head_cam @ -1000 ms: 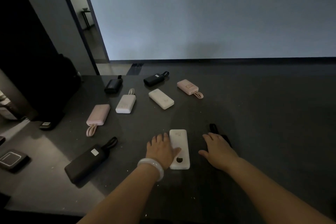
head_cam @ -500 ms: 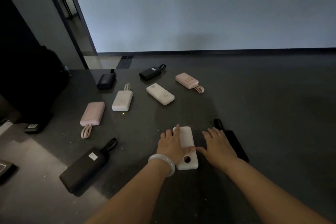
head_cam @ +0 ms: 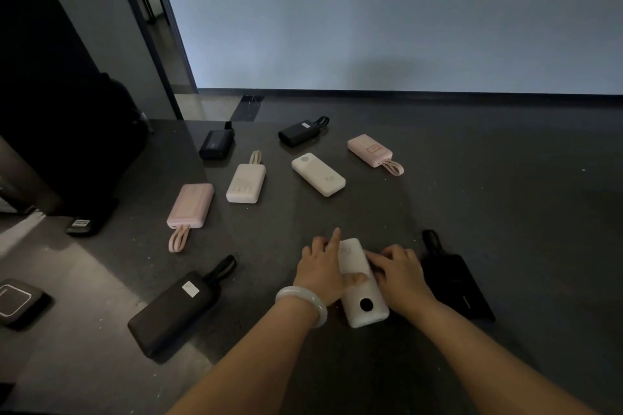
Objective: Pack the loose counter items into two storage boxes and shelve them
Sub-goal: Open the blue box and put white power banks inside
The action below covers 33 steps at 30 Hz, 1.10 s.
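Palms down, your left hand [head_cam: 320,268] and right hand [head_cam: 401,273] clasp the white power bank [head_cam: 363,293], lying lengthwise away from you.

You're in a dim, bare-walled room, perhaps a shop: power banks [head_cam: 318,174] cover the dark counter [head_cam: 488,212], a doorway [head_cam: 158,37] beyond its far-left corner.

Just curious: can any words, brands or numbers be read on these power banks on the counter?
No text reads clearly.
Middle white power bank: short grey print, too blurred.
Far pink power bank: reddish label, unreadable.
Large black power bank: white sticker, too small.
Far black power bank: white sticker, too small.
Nearest white power bank: faint mark, unreadable.
Small dark item at the left edge: striped label, unreadable.
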Each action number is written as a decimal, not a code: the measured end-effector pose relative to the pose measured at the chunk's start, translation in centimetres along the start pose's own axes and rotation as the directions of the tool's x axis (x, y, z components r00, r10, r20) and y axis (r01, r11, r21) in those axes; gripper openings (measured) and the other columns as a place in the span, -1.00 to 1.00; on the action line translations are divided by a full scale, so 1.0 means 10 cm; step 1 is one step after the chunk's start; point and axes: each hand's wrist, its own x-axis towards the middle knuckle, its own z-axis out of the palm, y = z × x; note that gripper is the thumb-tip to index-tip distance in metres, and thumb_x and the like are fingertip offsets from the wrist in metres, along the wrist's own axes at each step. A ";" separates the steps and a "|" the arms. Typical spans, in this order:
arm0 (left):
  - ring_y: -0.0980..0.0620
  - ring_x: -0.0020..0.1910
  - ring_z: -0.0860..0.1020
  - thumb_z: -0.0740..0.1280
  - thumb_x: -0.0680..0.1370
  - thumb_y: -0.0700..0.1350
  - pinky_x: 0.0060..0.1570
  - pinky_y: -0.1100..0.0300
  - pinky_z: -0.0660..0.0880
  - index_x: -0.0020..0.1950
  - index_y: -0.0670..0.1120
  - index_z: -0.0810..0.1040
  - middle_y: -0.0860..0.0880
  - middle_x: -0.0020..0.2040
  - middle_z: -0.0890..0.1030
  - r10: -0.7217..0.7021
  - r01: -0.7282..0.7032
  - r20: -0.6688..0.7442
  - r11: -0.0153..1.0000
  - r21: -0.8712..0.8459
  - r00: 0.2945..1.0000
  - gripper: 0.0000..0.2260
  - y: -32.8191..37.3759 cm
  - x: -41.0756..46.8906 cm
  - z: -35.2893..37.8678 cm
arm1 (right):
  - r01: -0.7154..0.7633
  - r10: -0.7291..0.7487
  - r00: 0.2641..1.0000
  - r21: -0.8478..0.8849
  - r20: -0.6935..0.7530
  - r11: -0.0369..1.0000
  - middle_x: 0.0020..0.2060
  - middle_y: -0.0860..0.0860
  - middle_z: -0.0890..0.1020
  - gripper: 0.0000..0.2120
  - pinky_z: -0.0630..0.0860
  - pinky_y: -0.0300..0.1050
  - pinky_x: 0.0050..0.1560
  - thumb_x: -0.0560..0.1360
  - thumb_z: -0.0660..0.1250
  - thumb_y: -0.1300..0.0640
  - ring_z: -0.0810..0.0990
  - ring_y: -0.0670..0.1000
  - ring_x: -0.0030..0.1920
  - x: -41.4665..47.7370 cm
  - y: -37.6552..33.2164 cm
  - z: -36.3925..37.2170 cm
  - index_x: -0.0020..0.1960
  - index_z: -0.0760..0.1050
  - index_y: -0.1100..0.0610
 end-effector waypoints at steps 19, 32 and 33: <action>-0.11 0.58 -0.21 0.00 0.62 0.28 0.52 -0.11 -0.18 0.60 0.08 -0.13 -0.05 0.61 -0.14 -0.105 0.149 -0.173 0.953 0.265 0.979 -0.36 -0.84 -0.06 -0.09 | -0.116 0.119 0.992 0.069 -0.035 0.991 0.31 0.02 0.30 -0.12 0.34 -0.08 0.30 0.33 0.36 -0.37 0.30 0.02 0.29 0.01 -0.56 0.24 0.45 0.15 0.06; -0.11 0.58 -0.09 0.17 0.61 0.21 0.54 -0.11 -0.06 0.59 -0.04 0.04 -0.11 0.60 -0.01 -0.062 0.106 -0.208 0.972 0.207 0.976 -0.35 -0.50 0.63 -0.55 | -0.325 0.343 0.918 0.117 -0.199 0.938 0.29 0.10 0.33 -0.23 0.37 0.00 0.31 0.38 0.35 -0.30 0.34 0.09 0.28 0.44 -0.55 0.16 0.39 0.22 0.12; -0.12 0.58 -0.09 0.17 0.61 0.20 0.54 -0.12 -0.05 0.59 -0.04 0.03 -0.11 0.60 -0.01 -0.038 0.086 -0.210 0.971 0.223 0.977 -0.35 -0.43 0.79 -0.63 | -0.340 0.360 0.911 0.125 -0.203 0.932 0.30 0.10 0.32 -0.23 0.36 0.02 0.32 0.38 0.35 -0.30 0.34 0.09 0.29 0.48 -0.53 0.16 0.40 0.22 0.12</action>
